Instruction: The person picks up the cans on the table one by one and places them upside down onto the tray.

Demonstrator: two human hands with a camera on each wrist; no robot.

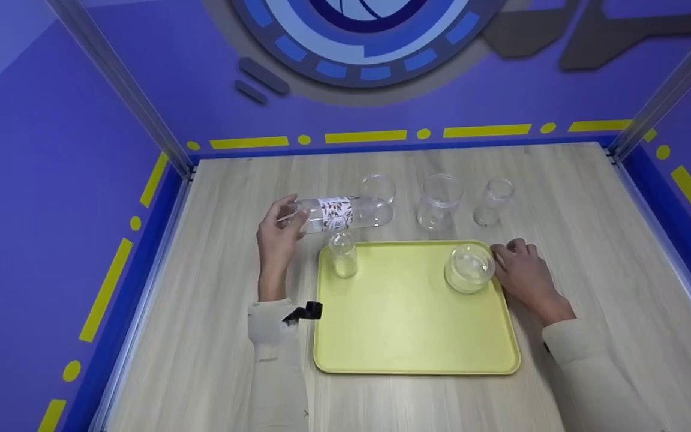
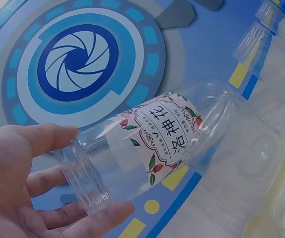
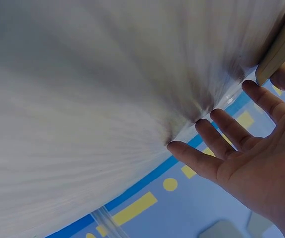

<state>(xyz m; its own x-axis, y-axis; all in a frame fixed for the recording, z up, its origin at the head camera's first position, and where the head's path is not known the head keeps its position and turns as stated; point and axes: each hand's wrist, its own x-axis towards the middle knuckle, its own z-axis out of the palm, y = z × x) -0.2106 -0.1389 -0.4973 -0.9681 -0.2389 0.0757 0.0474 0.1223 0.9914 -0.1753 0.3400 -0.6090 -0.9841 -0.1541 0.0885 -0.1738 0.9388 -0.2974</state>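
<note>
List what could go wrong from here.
The clear bottle with the white floral label, held sideways by the left hand at one end, could slip. Swinging its free end might topple the narrow clear cylindrical container on the yellow rectangular tray. A bump from the right hand, at the tray's edge, might jolt the squat clear round jar there.

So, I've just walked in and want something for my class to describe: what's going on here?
A person's left hand holds a clear labelled bottle by its neck, on its side. Their right hand is by the far right corner of a yellow tray. On the tray stand a slim jar and a squat jar. Beyond it, on the table, are a container behind the bottle, a wide glass and a slim glass.
</note>
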